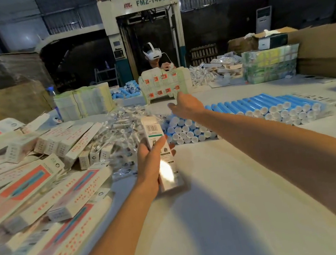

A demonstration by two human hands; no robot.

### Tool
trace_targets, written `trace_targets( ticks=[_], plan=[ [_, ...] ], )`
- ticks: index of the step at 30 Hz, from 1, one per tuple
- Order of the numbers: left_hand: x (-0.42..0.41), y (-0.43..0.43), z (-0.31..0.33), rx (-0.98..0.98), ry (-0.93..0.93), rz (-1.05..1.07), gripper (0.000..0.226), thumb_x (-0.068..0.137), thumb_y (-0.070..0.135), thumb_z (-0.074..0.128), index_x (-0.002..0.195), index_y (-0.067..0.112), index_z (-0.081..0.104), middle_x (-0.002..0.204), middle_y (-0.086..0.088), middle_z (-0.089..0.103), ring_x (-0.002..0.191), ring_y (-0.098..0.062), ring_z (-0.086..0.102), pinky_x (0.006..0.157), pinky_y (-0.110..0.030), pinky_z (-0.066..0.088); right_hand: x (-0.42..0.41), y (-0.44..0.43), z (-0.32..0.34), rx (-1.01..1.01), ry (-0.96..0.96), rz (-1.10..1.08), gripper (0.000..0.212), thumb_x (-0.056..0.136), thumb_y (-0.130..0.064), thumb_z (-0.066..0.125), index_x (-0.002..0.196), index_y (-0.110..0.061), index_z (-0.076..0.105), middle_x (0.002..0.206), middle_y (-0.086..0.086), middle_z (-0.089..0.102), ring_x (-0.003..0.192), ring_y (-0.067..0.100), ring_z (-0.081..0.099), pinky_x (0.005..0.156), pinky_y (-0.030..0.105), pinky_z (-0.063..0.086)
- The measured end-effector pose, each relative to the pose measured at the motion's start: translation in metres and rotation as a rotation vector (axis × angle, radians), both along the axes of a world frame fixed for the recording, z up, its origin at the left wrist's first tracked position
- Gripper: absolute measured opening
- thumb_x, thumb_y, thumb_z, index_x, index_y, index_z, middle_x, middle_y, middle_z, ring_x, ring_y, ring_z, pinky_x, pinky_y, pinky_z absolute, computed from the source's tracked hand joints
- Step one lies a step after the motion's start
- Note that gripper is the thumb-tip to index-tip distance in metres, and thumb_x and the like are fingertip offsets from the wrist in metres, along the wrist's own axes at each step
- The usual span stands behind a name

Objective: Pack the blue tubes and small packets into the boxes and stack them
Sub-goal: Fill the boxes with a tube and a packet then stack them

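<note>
Left hand [153,158] clamped around a long box [160,151]; right hand [185,104] stretched forward, fingers spread, above the blue tubes [187,127].

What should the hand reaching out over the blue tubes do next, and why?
Probably lower the right hand onto the stacked blue plastic tubes with white caps and pick one up. The left hand already holds a long white cardboard box, while the right hand is open and empty just above the pile, so a tube seems the next thing to go in.

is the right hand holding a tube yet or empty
Empty: the right hand reaches out open above the blue tubes, fingers spread, nothing in it.
</note>
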State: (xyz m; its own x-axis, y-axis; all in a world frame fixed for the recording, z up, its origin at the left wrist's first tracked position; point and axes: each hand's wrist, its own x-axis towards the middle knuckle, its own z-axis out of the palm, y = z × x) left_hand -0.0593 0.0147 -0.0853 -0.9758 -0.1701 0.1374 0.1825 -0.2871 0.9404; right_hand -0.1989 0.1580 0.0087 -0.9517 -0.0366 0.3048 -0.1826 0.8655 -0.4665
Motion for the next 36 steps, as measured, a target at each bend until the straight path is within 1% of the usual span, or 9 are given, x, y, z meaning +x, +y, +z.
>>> trace_targets(
  ticks=[5, 7, 10, 13, 16, 19, 22, 26, 36],
  plan=[
    [-0.004, -0.005, -0.005, -0.017, 0.015, -0.045, 0.038, 0.099, 0.021, 0.075, 0.135, 0.016, 0.062, 0.109, -0.009, 0.081, 0.1, -0.033, 0.079, 0.088, -0.044, 0.065, -0.036, -0.026, -0.006, 0.182, -0.108, -0.064, 0.042, 0.099, -0.051, 0.059, 0.111, -0.011, 0.058, 0.116, 0.011, 0.063, 0.098, 0.029, 0.061, 0.076, 0.036, 0.048],
    [-0.004, -0.005, -0.004, 0.021, 0.019, -0.082, 0.034, 0.101, 0.016, 0.072, 0.134, 0.016, 0.063, 0.113, -0.008, 0.081, 0.102, -0.033, 0.079, 0.087, -0.042, 0.065, -0.039, -0.027, -0.013, 0.192, -0.142, -0.077, 0.039, 0.098, -0.037, 0.061, 0.122, -0.007, 0.057, 0.127, 0.015, 0.058, 0.109, 0.032, 0.06, 0.083, 0.038, 0.05],
    [-0.004, -0.004, -0.001, 0.075, 0.013, -0.118, 0.031, 0.102, 0.01, 0.069, 0.133, 0.013, 0.064, 0.119, -0.01, 0.079, 0.106, -0.033, 0.078, 0.09, -0.043, 0.065, -0.041, -0.025, -0.01, 0.069, -0.128, -0.055, 0.011, 0.099, -0.015, 0.056, 0.104, -0.005, 0.054, 0.115, 0.017, 0.062, 0.095, 0.029, 0.058, 0.074, 0.034, 0.045],
    [-0.004, -0.003, 0.001, 0.112, 0.002, -0.142, 0.032, 0.101, 0.006, 0.069, 0.132, 0.01, 0.064, 0.121, -0.013, 0.078, 0.107, -0.035, 0.077, 0.091, -0.044, 0.065, -0.033, -0.014, 0.001, -0.178, -0.098, -0.038, 0.023, 0.107, -0.011, 0.043, 0.124, 0.001, 0.052, 0.119, 0.017, 0.058, 0.104, 0.032, 0.06, 0.074, 0.036, 0.048],
    [-0.002, -0.003, 0.004, 0.109, 0.002, -0.158, 0.039, 0.097, 0.004, 0.074, 0.134, 0.006, 0.063, 0.123, -0.014, 0.077, 0.108, -0.037, 0.077, 0.095, -0.049, 0.062, -0.007, 0.004, 0.007, -0.623, -0.057, 0.048, 0.04, 0.109, -0.012, 0.04, 0.147, -0.003, 0.03, 0.134, 0.017, 0.056, 0.104, 0.03, 0.063, 0.063, 0.028, 0.049],
    [0.001, -0.001, 0.005, 0.054, 0.013, -0.193, 0.045, 0.094, 0.006, 0.077, 0.137, 0.005, 0.061, 0.123, -0.015, 0.077, 0.11, -0.039, 0.076, 0.101, -0.055, 0.059, 0.035, 0.027, 0.004, -0.98, -0.036, 0.244, 0.069, 0.109, -0.01, 0.048, 0.16, -0.021, 0.003, 0.136, 0.008, 0.054, 0.103, 0.028, 0.073, 0.082, 0.037, 0.061],
    [0.004, 0.003, 0.005, 0.03, 0.029, -0.236, 0.051, 0.092, 0.009, 0.079, 0.139, 0.005, 0.06, 0.124, -0.017, 0.076, 0.112, -0.042, 0.074, 0.105, -0.059, 0.055, 0.072, 0.048, 0.005, -1.226, -0.002, 0.436, 0.096, 0.103, -0.004, 0.059, 0.159, -0.037, -0.011, 0.13, 0.016, 0.059, 0.101, 0.032, 0.076, 0.082, 0.041, 0.064],
    [0.012, 0.01, 0.007, 0.012, 0.067, -0.336, 0.05, 0.093, 0.01, 0.079, 0.139, 0.004, 0.06, 0.13, -0.016, 0.074, 0.114, -0.045, 0.073, 0.1, -0.054, 0.059, 0.102, 0.06, 0.017, -1.48, 0.018, 0.598, 0.102, 0.099, 0.004, 0.061, 0.161, -0.04, -0.007, 0.124, 0.017, 0.058, 0.11, 0.04, 0.072, 0.087, 0.051, 0.062],
    [0.03, 0.028, 0.007, 0.001, 0.123, -0.447, 0.042, 0.098, 0.006, 0.073, 0.138, 0.002, 0.059, 0.131, -0.018, 0.073, 0.112, -0.045, 0.073, 0.091, -0.045, 0.063, 0.114, 0.05, 0.011, -1.112, 0.13, 0.459, 0.088, 0.097, 0.003, 0.063, 0.156, -0.04, 0.014, 0.123, 0.005, 0.061, 0.102, 0.027, 0.076, 0.082, 0.038, 0.065]
  ],
)
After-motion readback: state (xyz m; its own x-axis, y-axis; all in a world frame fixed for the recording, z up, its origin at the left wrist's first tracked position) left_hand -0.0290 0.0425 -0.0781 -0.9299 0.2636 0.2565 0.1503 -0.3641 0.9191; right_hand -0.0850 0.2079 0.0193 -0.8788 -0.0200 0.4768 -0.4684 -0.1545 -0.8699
